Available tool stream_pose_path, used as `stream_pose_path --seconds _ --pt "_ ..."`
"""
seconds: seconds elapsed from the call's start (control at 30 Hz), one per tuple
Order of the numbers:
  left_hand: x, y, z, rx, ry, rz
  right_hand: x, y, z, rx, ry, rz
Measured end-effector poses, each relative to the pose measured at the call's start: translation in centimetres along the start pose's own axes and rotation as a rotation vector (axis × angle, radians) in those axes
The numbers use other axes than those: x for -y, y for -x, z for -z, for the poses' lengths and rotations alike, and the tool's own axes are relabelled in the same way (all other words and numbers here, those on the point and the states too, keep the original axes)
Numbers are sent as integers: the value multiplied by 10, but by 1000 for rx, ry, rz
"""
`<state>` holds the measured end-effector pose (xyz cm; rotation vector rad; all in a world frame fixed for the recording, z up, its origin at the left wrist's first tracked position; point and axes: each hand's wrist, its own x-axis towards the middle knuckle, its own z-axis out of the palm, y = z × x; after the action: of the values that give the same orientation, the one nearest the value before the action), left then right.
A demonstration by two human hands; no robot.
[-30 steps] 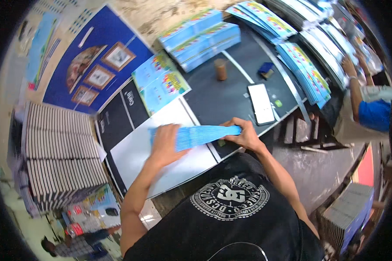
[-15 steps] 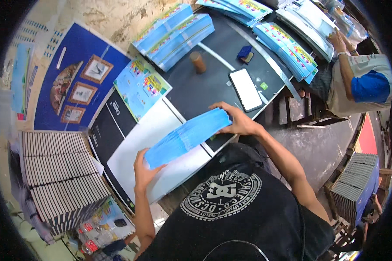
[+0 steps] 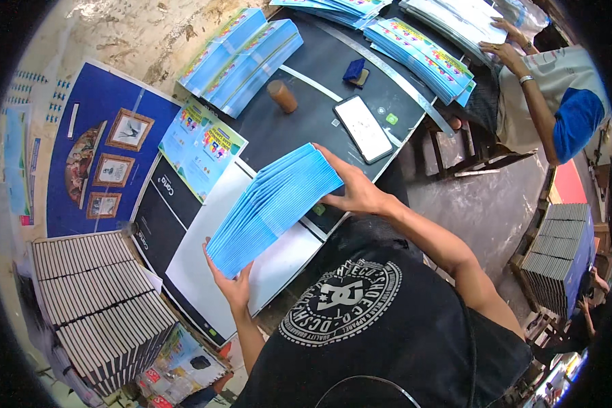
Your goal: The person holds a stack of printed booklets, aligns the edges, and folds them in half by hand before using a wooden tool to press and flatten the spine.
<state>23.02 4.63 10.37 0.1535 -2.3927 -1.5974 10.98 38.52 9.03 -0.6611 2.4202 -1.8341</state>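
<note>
A thick stack of light-blue folded sheets (image 3: 272,211) is held edge-up above the table, its layers fanned into a slight curve. My left hand (image 3: 232,284) grips its near-left end, thumb and fingers on opposite sides. Around the far-right end my right hand (image 3: 357,187) is wrapped, fingers behind and thumb in front. Beneath the stack lies a white sheet (image 3: 183,265) on the black tabletop. A printed blue-and-green sheet (image 3: 200,153) rests just beyond it.
Two rows of blue printed stacks (image 3: 241,61) stand at the back. A brown cylinder (image 3: 282,96), a phone (image 3: 362,129) and a dark-blue ink pad (image 3: 355,72) lie on the table. Bound books (image 3: 102,292) are piled left. At the right a co-worker's hands (image 3: 506,54) touch white sheets.
The stack has tilted more steeply, its right end raised and its layered edges spread wider toward me. My left hand has moved down slightly. The view has shifted a little.
</note>
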Motion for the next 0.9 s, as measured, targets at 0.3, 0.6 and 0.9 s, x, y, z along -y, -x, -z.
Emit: stream_pose_path --seconds 0.3,0.6,0.9 --pt "51 -1 19 145 -43 135 -28 0 -4 85 -130 -3" --pt "59 -4 5 -38 146 300 -30 3 -9 45 -331 -173" --pt "21 -12 2 169 -11 85 -25 4 15 184 -61 -35"
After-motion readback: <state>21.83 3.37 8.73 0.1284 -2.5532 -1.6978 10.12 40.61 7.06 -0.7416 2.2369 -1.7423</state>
